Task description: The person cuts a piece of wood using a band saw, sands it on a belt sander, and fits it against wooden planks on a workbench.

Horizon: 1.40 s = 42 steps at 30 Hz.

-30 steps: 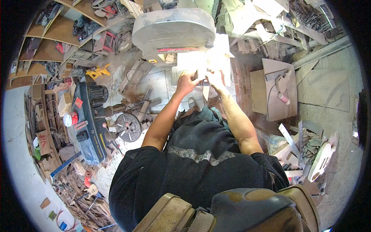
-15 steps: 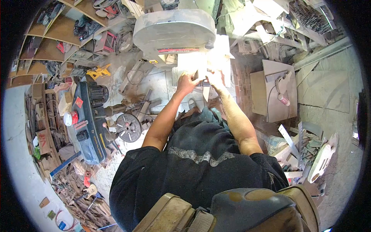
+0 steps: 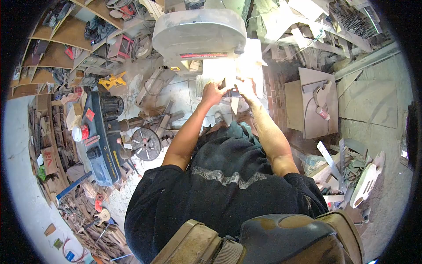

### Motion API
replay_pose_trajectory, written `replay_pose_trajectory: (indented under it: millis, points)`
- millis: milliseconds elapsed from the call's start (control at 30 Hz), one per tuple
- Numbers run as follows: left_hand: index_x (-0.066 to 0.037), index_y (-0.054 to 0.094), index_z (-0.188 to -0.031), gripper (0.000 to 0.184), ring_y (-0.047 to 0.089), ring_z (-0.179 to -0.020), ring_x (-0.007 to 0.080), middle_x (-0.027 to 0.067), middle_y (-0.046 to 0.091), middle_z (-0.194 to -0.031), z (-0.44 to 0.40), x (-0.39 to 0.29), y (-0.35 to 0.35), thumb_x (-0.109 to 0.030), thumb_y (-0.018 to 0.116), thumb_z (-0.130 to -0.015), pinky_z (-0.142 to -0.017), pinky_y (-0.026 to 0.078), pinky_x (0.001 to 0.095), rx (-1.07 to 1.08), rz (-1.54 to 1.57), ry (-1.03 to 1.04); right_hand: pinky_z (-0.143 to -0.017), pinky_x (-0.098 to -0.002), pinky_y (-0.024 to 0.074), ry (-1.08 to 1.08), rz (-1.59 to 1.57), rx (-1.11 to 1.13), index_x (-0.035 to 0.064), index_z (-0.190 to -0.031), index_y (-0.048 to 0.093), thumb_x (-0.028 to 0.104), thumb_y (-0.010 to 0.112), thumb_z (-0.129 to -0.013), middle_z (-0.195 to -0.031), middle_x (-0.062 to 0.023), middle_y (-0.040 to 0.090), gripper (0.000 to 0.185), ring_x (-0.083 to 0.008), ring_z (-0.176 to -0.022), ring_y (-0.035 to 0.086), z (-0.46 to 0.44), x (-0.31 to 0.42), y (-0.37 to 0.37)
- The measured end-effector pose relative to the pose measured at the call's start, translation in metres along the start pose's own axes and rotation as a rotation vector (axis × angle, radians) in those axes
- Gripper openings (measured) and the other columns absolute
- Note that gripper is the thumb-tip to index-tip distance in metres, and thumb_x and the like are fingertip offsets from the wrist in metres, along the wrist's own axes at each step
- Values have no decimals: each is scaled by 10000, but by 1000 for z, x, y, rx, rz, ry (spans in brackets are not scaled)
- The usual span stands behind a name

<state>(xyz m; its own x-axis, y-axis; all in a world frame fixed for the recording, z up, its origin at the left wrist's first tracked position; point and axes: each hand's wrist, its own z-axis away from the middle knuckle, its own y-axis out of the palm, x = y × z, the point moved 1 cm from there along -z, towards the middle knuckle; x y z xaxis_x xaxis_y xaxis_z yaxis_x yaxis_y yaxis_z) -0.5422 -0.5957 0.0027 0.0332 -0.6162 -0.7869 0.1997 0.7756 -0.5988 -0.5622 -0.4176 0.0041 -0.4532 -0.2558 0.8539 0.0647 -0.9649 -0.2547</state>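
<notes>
Barely a shift: left hand and right hand sit before the band saw, grip impossible to read in glare, while a pale strip juts nearside, likely light, stiff, best held edgewise.

Smooth machine housing, matt cloth shirt

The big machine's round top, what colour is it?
The round top is grey; the head view shows it.
</notes>
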Motion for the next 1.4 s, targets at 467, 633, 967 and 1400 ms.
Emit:
replay_pose_trajectory:
  millis: [467, 633, 967, 1400]
  points:
    - [-37, 736, -1002, 440, 690, -644, 294, 166, 713, -738, -2, 3, 0, -416, 775, -783, -628, 512, 399, 66, 12, -22, -598, -258, 595, -79, -215, 53, -42, -1103, 627, 208, 758, -834, -869, -92, 665, 390, -146, -744, 692, -20, -37, 9]
    - [-27, 728, -1026, 428, 701, -683, 290, 178, 721, -783, 10, -1, -1, -379, 782, -790, -648, 515, 391, 68, 42, -11, -588, -254, 585, -91, -247, 82, -31, -1155, 585, 201, 771, -831, -888, -84, 640, 440, -156, -769, 694, -4, -31, 6]
    - [-36, 712, -1121, 418, 724, -834, 288, 192, 732, -939, 46, 11, 13, -295, 769, -798, -725, 539, 379, 28, 150, 53, -623, -293, 614, -10, -244, 94, -5, -1234, 584, 196, 774, -829, -1007, -94, 640, 490, -179, -756, 694, 46, -33, 3]
    - [-64, 706, -1188, 342, 710, -883, 177, 146, 749, -1007, 70, 11, 33, -194, 667, -875, -766, 534, 316, 22, 265, -29, -820, -425, 539, -256, 668, 137, 105, -1309, 584, 514, 735, -778, -1083, -146, 703, 688, -354, -946, 672, 53, -12, -27]
